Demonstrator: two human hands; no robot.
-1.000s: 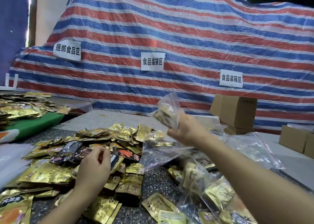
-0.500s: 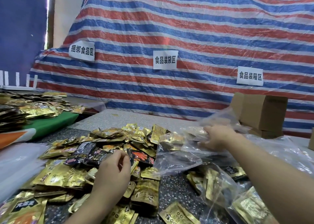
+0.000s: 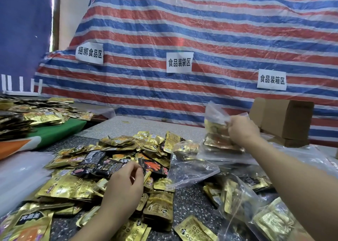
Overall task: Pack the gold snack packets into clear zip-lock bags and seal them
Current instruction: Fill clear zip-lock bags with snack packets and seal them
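A heap of gold snack packets (image 3: 69, 185), mixed with some black ones (image 3: 102, 164), covers the speckled table (image 3: 190, 202). My left hand (image 3: 124, 184) rests on the heap with fingers curled, pinching at a packet edge. My right hand (image 3: 241, 131) grips a clear zip-lock bag (image 3: 217, 123) holding gold packets, lifted above the table at the right. An empty clear bag (image 3: 190, 169) lies between my hands. Filled bags (image 3: 270, 218) lie at the lower right.
Brown cardboard boxes (image 3: 285, 120) stand at the back right against a striped tarpaulin (image 3: 182, 30) with three paper labels. A second pile of packets (image 3: 36, 112) lies on a green surface (image 3: 56, 132) at the left. A stack of clear bags (image 3: 20, 173) lies near the left edge.
My right hand has lifted the filled bag up off the pile of bags. My left hand has stayed on the packet heap, its fingers closing at a packet.
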